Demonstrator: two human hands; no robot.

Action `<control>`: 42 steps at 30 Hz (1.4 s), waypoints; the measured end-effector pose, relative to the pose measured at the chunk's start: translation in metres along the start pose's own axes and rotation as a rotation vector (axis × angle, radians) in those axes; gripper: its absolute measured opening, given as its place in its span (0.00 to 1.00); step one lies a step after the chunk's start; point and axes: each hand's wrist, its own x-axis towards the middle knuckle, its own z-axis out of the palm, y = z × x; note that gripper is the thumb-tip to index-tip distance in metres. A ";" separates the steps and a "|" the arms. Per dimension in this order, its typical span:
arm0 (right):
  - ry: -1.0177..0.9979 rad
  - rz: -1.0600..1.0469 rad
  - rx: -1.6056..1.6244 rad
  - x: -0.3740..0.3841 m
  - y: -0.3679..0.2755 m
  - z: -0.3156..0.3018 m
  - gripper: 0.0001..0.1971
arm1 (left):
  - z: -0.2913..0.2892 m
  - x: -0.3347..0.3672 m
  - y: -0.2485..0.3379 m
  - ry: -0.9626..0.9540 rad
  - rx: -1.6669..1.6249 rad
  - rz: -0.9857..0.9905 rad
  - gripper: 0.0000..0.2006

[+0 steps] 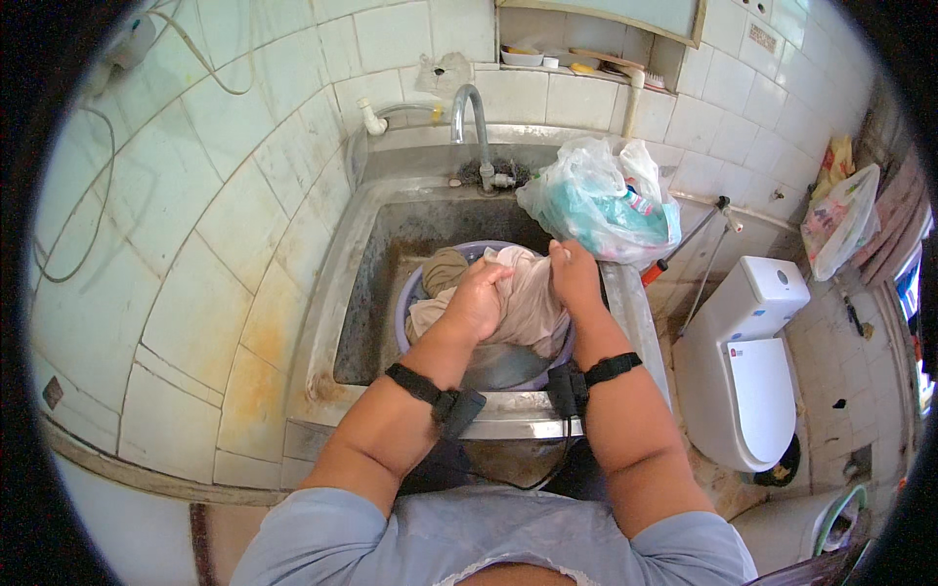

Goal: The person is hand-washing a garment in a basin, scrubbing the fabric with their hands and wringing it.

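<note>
A wet, pale pink-beige cloth is stretched between my two hands over a purple basin. My left hand grips the cloth's left part, fingers closed. On the right, my right hand is closed round its upper right edge. The cloth's lower folds hang down into the basin, where greyish water shows near the front. A darker olive-brown cloth lies bunched at the basin's far left. Which kind of garment the pale cloth is, I cannot tell.
The basin sits inside a stained metal sink. A curved faucet rises behind it. At the back right corner rests a clear plastic bag with teal packages. Farther right stands a white toilet. Tiled wall borders the left side.
</note>
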 end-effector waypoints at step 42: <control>-0.233 -0.263 -0.034 -0.034 -0.044 0.018 0.18 | -0.012 0.014 -0.042 0.188 0.055 0.014 0.28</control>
